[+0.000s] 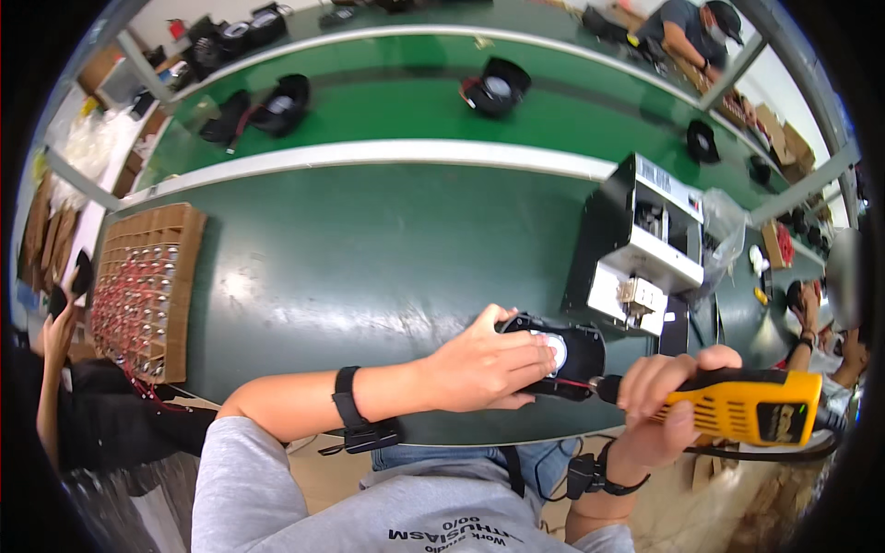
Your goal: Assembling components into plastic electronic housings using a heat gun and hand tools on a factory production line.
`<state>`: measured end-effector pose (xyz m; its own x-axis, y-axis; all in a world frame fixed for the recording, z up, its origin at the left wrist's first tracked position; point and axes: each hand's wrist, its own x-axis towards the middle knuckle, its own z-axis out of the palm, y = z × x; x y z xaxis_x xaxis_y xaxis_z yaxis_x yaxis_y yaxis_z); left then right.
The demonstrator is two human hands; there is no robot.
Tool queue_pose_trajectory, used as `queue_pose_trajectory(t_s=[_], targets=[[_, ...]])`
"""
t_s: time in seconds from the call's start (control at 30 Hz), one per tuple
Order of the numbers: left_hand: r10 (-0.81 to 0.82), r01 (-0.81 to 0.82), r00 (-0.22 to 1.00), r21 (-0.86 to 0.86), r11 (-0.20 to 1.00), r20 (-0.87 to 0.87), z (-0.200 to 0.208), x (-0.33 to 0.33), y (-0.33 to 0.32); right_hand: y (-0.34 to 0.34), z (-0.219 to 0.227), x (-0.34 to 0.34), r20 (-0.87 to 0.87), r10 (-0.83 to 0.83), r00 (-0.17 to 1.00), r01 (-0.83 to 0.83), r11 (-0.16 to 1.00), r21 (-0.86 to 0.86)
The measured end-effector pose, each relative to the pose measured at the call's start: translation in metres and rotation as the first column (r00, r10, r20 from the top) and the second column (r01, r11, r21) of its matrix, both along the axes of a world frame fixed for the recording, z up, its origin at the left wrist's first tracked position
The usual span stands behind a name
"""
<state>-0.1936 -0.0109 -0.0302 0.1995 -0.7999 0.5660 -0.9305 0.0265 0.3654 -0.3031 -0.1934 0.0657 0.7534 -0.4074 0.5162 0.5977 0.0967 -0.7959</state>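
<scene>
A black plastic housing [584, 350] with a round white part [555, 354] in it lies near the front edge of the green workbench. My left hand [489, 364] grips its left side, with the fingers bent over the white part. From the right, my right hand [656, 398] is wrapped round a yellow and black electric screwdriver [751, 405], held roughly level. Its front end [604, 387] points left at the near side of the housing, where a red wire shows. Whether the tip touches a screw cannot be made out.
A cardboard tray [189, 295] of small parts with red wires stands left. A black and white machine [636, 249] stands at right behind the housing. Across a pale rail [369, 155], similar black housings [498, 88] lie on a green belt. Other people work left, right and far right.
</scene>
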Motion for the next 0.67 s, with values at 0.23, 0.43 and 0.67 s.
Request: queue_pose_trajectory(t_s=[0.23, 0.43, 0.67], targets=[[0.111, -0.117, 0.989, 0.058, 0.991, 0.099, 0.031, 0.038, 0.048, -0.021, -0.009, 0.009, 0.019, -0.230, 0.973, 0.231, 0.972, -0.044], [0.689, -0.684, 0.725, -0.128, 0.718, -0.011, 0.041, 0.158, 0.069, -0.024, -0.081, 0.019, -0.054, -0.287, 0.957, 0.283, 0.957, -0.066], [0.918, -0.925, 0.381, -0.059, 0.376, -0.111, 0.035, 0.284, 0.028, -0.028, -0.106, 0.021, 0.016, -0.258, 0.966, 0.253, 0.926, -0.280]])
